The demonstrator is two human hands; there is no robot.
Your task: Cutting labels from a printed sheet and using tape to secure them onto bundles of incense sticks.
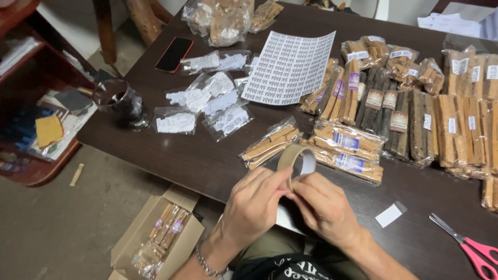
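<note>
My left hand (255,203) and my right hand (322,205) meet at the near edge of a dark brown table (207,161). Together they hold a nearly used-up roll of clear tape (295,157) on a brown cardboard core, standing upright. The fingertips of both hands pinch at its lower rim. A metal chain bracelet sits on my left wrist. Just beyond the roll lie clear bags of tan wooden sticks (271,142) with purple labels (346,141).
A sheet of printed stickers (290,67), small bags of white labels (199,98), a phone (174,54), a glass (122,102), many stick packs (456,124), a small white label (390,214) and pink scissors (474,249) lie on the table. An open cardboard box (155,236) sits on the floor.
</note>
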